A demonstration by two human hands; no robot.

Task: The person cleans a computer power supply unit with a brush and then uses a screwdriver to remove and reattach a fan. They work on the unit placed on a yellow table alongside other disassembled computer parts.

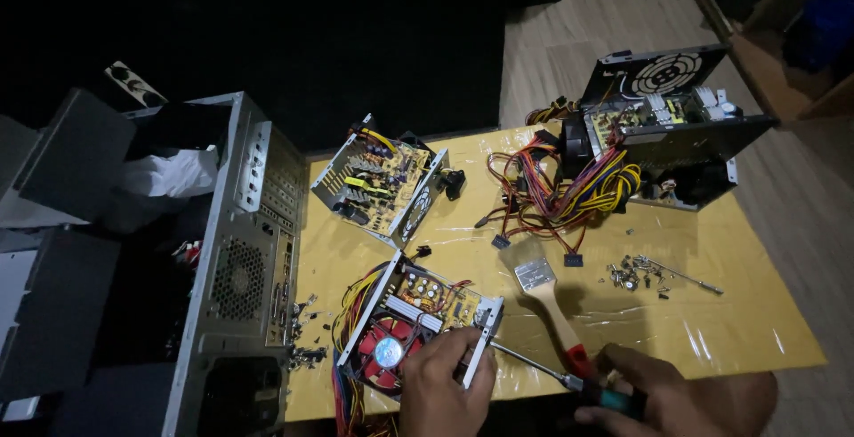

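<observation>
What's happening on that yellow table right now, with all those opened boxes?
A person is working on an opened power supply unit at the near edge of the yellow table. The left hand grips its metal casing, while the right hand holds a screwdriver with its tip at the casing's side. A paintbrush lies beside them. Two more opened units, tangled cables and loose screws sit farther back; a computer case stands at the left.
</observation>
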